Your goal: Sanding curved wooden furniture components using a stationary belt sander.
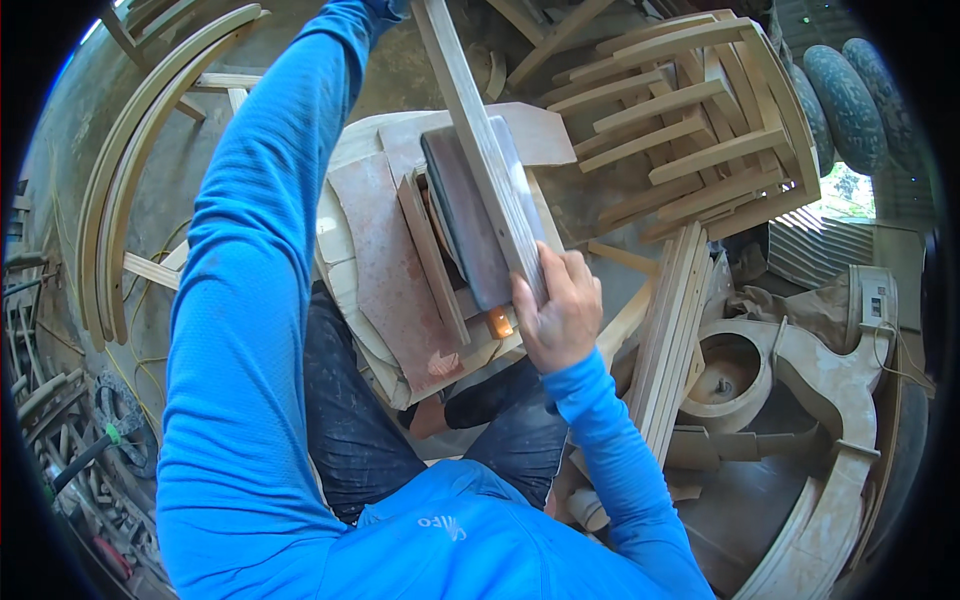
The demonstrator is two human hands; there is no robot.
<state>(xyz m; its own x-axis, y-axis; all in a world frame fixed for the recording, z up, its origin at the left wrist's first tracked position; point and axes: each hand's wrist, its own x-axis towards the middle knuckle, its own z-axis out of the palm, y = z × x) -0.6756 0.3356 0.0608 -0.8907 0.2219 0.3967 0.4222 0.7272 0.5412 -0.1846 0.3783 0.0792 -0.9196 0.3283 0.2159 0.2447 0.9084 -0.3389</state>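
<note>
My right hand grips the near end of a long, flat wooden slat that runs away from me over a pile of boards. Under the slat lie a dark grey slab and a reddish-brown board on a pale rounded wooden piece. My left arm in a blue sleeve stretches up to the top edge of the picture. My left hand is out of view there, near the slat's far end.
Stacked wooden frames stand at the upper right. Curved wooden arcs lie at the left. A bundle of slats leans at my right, next to a carved wooden piece. Cables and scraps litter the lower left floor.
</note>
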